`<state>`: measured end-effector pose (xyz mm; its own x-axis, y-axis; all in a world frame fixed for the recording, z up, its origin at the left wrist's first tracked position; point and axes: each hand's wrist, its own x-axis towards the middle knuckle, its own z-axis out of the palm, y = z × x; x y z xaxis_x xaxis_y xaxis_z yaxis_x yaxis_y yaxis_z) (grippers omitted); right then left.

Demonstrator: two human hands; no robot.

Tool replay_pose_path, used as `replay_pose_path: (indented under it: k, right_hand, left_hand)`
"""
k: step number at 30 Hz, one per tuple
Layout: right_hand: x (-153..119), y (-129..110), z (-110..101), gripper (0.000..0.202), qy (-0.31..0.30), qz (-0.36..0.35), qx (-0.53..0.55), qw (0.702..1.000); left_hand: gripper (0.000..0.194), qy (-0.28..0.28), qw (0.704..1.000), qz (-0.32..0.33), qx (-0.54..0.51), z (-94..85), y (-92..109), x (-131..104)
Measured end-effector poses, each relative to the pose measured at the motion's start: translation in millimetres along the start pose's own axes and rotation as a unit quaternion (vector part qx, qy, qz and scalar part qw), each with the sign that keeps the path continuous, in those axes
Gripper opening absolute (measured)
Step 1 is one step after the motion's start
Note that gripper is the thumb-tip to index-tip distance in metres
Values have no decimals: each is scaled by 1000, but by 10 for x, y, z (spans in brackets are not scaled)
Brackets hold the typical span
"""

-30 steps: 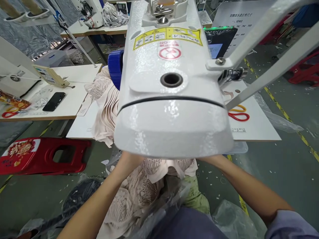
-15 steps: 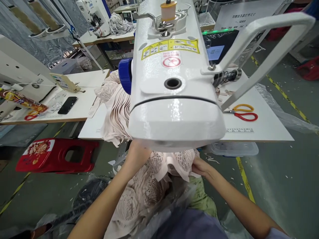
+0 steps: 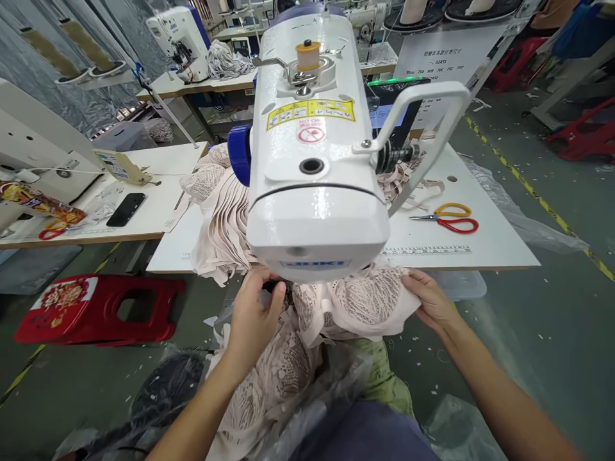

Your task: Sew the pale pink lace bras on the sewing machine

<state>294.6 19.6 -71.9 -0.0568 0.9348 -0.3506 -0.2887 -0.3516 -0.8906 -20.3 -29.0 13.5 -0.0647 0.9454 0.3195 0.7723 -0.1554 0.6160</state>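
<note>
A pale beige lace bra (image 3: 368, 301) hangs at the front edge of the sewing table, below the head of a white sewing machine (image 3: 317, 218). My right hand (image 3: 432, 299) pinches the bra's outer edge on the right side. Just left of the bra, my left hand (image 3: 257, 314) has its thumb spread away from the fingers, with a gap between them. Its fingertips reach toward the underside of the machine head and are partly hidden there. More beige lace bras (image 3: 283, 365) lie heaped on my lap. The needle area is hidden behind the machine head.
A stack of beige pieces (image 3: 223, 221) lies left of the machine. Scissors with red and yellow handles (image 3: 454, 218) lie on the right of the table. A phone (image 3: 125, 209) rests on the left table, and a red stool (image 3: 100, 307) stands below it.
My right hand has moved right and up with the bra's edge, spreading the cup wider. The thumb of my left hand now shows apart from the fingers. The view has shifted slightly.
</note>
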Motion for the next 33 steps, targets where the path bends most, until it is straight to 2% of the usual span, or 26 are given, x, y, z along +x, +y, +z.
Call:
replay_pose_path:
  k: [2, 3, 4, 6, 7, 8, 9, 10, 11, 13, 14, 16, 18, 24, 28, 33]
  right_hand:
    - [-102, -154, -5, 44, 0, -51, -54, 997]
    - [-167, -223, 31, 45, -15, -76, -82, 994]
    - [-243, -285, 98, 45, -56, -100, -111, 987]
    - [-412, -389, 315, 43, -207, -139, -164, 954]
    - [-495, -428, 450, 40, -311, -149, -191, 919]
    - [-566, -457, 587, 37, -399, -152, -213, 879]
    - [-618, -476, 713, 35, -459, -154, -236, 843]
    - [-645, -482, 820, 35, -483, -161, -257, 822]
    - [-643, -476, 900, 36, -471, -171, -281, 819]
    - [-558, -432, 980, 37, -378, -192, -336, 841]
    - [-485, -398, 987, 38, -323, -192, -366, 852]
    - [-317, -328, 972, 43, -242, -174, -417, 858]
    - [-165, -278, 956, 49, -211, -154, -441, 858]
    - [12, -313, 1009, 47, -210, -118, -422, 874]
    - [50, -294, 1021, 48, -211, -106, -399, 886]
    - [112, -187, 983, 53, -206, -99, -385, 894]
  left_hand:
    - [12, 31, 996, 84, 0, -22, 159, -142]
    - [17, 33, 990, 140, -14, -25, 260, -211]
    - [23, 27, 978, 206, -34, -22, 368, -273]
    - [35, -14, 943, 328, -59, 0, 569, -354]
    - [40, -45, 929, 364, -61, 16, 644, -367]
    - [43, -82, 923, 372, -55, 34, 691, -362]
    - [42, -125, 928, 348, -46, 52, 706, -342]
    - [36, -178, 940, 290, -40, 66, 689, -308]
    - [28, -228, 951, 207, -42, 77, 642, -266]
    - [25, -288, 955, 26, -62, 93, 490, -167]
    - [28, -289, 953, -50, -75, 100, 404, -117]
    - [32, -241, 957, -133, -94, 127, 250, -20]
    - [35, -183, 967, -145, -99, 174, 148, 70]
    - [17, -85, 989, -60, -107, 313, -3, 263]
    - [9, -71, 993, -61, -69, 331, -80, 288]
    - [17, -85, 992, -53, -77, 331, -106, 271]
